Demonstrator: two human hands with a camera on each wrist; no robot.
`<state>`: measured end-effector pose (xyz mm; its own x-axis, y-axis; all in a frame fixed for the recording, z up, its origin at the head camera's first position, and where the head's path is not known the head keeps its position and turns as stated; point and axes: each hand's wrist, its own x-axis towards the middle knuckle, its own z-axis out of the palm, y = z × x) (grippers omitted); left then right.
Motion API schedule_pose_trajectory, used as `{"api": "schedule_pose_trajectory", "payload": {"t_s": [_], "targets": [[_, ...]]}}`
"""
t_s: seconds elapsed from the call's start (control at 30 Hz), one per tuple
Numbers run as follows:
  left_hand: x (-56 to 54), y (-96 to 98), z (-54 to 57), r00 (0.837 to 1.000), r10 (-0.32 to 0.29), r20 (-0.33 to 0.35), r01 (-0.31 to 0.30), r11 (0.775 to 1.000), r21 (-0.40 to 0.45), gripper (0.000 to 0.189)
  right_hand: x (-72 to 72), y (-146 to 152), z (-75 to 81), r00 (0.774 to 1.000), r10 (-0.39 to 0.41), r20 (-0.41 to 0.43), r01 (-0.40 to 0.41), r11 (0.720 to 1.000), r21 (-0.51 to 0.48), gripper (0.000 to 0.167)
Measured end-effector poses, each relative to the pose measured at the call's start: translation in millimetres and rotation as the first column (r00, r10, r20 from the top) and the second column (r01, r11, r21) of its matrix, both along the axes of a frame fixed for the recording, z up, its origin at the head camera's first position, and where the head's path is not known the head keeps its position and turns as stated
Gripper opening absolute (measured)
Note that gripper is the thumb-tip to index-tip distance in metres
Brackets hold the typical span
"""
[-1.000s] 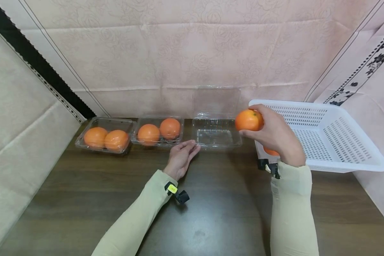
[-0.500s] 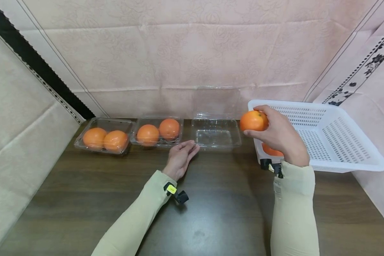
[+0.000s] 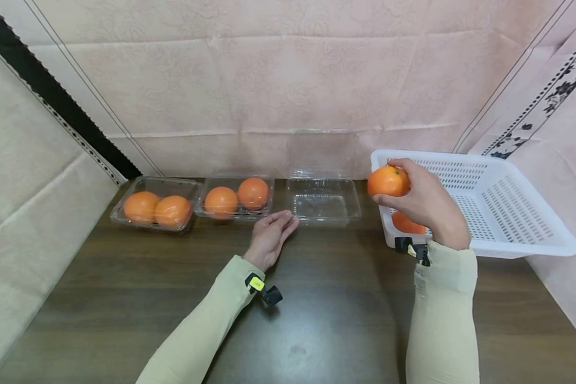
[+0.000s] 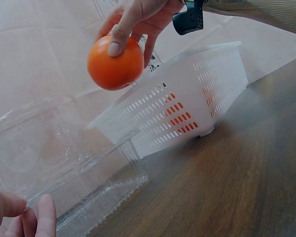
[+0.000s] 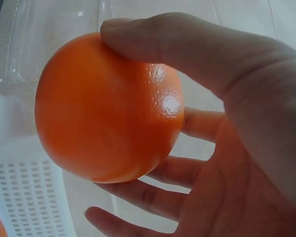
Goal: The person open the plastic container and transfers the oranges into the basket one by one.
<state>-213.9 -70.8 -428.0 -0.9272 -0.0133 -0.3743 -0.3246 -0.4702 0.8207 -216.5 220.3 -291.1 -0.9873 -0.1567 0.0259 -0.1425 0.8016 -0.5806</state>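
Note:
My right hand point(image 3: 429, 202) holds an orange point(image 3: 389, 181) above the left rim of the white basket point(image 3: 513, 248). Thumb and fingers wrap the fruit in the right wrist view, where the orange point(image 5: 108, 108) fills the middle. Another orange point(image 3: 407, 223) lies inside the basket, partly hidden by that hand. My left hand point(image 3: 271, 237) is at the near left corner of a clear plastic container point(image 3: 324, 205), whose lid stands raised behind it. In the left wrist view, its thumb and fingertips pinch the edge of the container point(image 4: 98, 197). No fruit shows in this container.
Two more clear containers stand to the left in a row, the middle container point(image 3: 245, 213) and the far-left container point(image 3: 125, 216), each with two oranges inside. A patterned cloth point(image 3: 269, 80) hangs right behind them. All stand on a dark wooden table point(image 3: 331, 298).
My right hand has moved slightly rightward with the orange, from beside the clear container to over the basket's left rim. The left hand has stayed in place.

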Motion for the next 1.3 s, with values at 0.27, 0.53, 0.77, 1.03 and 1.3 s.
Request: {"api": "schedule_pose_trajectory", "payload": {"t_s": [0.27,0.53,0.77,1.03,1.3], "targets": [[-0.4,0.3,-0.2,1.0,0.003,0.008,-0.003,1.0,0.001,0.038,0.0,5.1,-0.6,1.0,-0.008,-0.007,0.008,1.0,0.017,0.077],[-0.1,0.2,0.3,1.0,0.007,0.007,-0.007,1.0,0.005,0.037,-1.9,9.2,-2.0,1.0,-0.015,0.023,0.015,1.0,0.022,0.079],[0.0,-0.5,0.1,1.0,0.006,0.008,-0.006,1.0,0.001,0.037,-1.5,14.2,-1.9,0.999,-0.017,0.04,0.015,0.999,0.041,0.08],[-0.2,0.3,0.6,1.0,0.011,0.006,-0.011,1.0,-0.005,0.038,0.7,24.5,-4.1,0.997,-0.041,0.06,0.039,0.999,0.036,0.082],[-2.3,0.2,0.1,1.0,0.021,0.013,-0.021,1.0,0.011,0.037,2.4,31.2,-5.9,0.995,-0.069,0.076,0.066,0.997,0.044,0.084]]}}
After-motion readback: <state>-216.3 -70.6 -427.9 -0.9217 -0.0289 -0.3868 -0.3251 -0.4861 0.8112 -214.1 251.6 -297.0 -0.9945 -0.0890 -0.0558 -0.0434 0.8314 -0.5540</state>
